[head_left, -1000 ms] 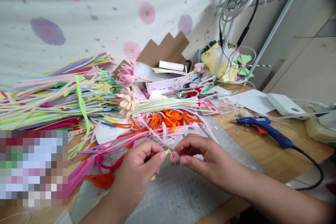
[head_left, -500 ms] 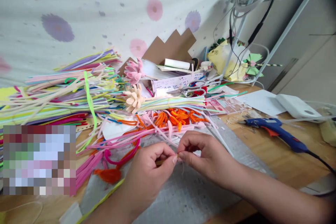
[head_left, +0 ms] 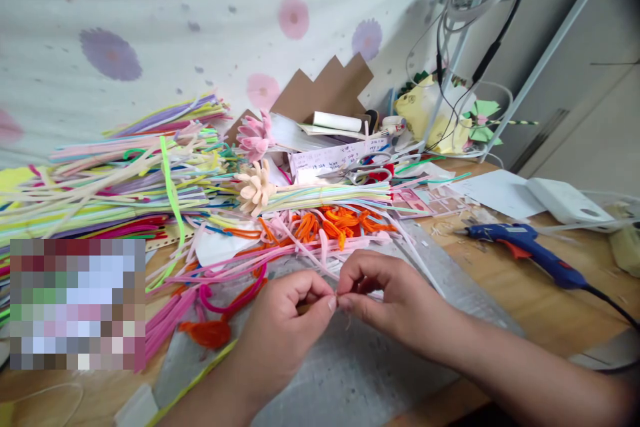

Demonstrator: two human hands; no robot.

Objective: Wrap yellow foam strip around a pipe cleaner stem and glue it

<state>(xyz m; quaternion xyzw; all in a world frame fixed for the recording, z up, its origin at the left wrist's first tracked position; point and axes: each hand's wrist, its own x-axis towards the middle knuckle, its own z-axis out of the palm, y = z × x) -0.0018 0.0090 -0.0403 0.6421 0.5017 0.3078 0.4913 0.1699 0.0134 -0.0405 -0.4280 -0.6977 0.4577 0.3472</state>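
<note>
My left hand (head_left: 300,317) and my right hand (head_left: 380,293) meet fingertip to fingertip over a grey mat (head_left: 360,367). Both are closed in a pinch, thumbs against forefingers. What lies between the fingertips is too small and too hidden to name; a thin pale strand seems to hang below them. Just beyond the hands lie pink pipe cleaners (head_left: 235,265) and bunched orange pipe cleaners (head_left: 340,221). An orange pipe-cleaner piece (head_left: 207,332) rests on the mat left of my left hand.
Bundles of coloured pipe cleaners (head_left: 115,180) pile up at the left. Scissors (head_left: 373,170) lie behind, near a cream fuzzy flower (head_left: 256,188) and a pink one (head_left: 254,137). A blue glue gun (head_left: 525,250) with its cord lies on the right. A pixelated patch hides the lower left.
The fingertips of my right hand have shifted very slightly while staying pinched against those of my left. Everything else looks the same.
</note>
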